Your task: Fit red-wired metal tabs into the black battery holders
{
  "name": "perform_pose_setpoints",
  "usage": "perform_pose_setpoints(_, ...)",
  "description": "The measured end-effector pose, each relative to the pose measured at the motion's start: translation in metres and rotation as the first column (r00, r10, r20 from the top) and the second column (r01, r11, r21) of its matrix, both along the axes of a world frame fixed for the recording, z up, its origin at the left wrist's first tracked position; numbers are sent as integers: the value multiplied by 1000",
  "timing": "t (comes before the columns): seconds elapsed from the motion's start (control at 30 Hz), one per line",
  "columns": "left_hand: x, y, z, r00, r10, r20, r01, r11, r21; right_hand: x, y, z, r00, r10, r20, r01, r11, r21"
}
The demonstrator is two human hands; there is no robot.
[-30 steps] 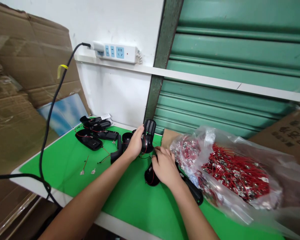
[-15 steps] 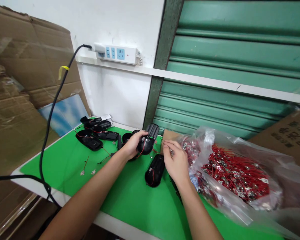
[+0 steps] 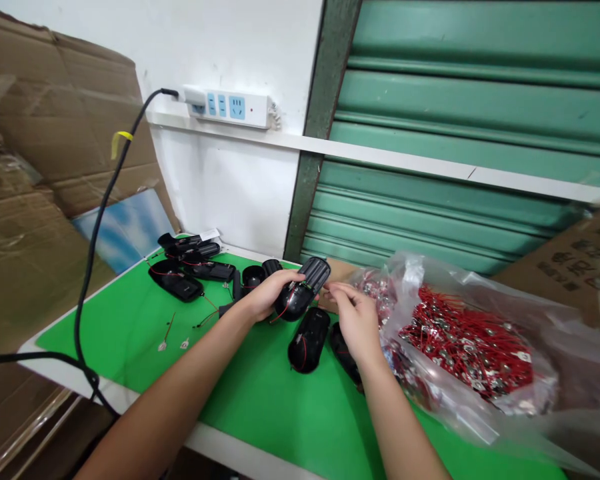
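Observation:
My left hand (image 3: 275, 293) is closed around a black plastic housing (image 3: 293, 303) with a ribbed battery compartment and a red wire, tilted above the green mat. Close to the housing's right side, my right hand (image 3: 354, 313) pinches something too small to make out. Below lies a second black housing (image 3: 310, 340) with a red wire inside. Another dark housing (image 3: 345, 350) is partly hidden behind my right wrist. A clear plastic bag (image 3: 410, 273) right of my right hand holds a heap of red-wired metal contacts (image 3: 473, 350).
Several black housings (image 3: 177, 283) lie at the table's back left. A loose contact with a wire (image 3: 163, 345) and a small metal contact (image 3: 185, 343) rest on the green mat (image 3: 115, 340). A black cable (image 3: 96, 233) hangs from the power strip (image 3: 230, 108) across the left corner.
My right hand's fingertips have come closer to the held housing, which has tilted further to the right. A thin metal tip seen earlier at my right fingers is no longer distinct.

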State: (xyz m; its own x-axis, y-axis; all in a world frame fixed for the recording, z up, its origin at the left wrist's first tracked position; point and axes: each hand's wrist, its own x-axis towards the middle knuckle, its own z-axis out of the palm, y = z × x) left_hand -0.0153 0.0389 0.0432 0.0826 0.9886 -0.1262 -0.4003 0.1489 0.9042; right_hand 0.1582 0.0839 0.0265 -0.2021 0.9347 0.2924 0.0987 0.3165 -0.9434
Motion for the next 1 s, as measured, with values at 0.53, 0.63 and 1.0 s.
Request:
perform_pose_setpoints(0.53,2,-1,2,978,-88,189,103,992,-67,2,6,-7,986,-40,-163,37,999,-25)
perform_pose_setpoints(0.63,4,0,2,962,-106,253,120,992,-41,0,5,-7,983,-64,-170,58,997,-41)
perform_pose_setpoints(1.0,11,-2,5,987,-26,156,36,997,-64,4,0,-4,953,-298,54,264,904,335)
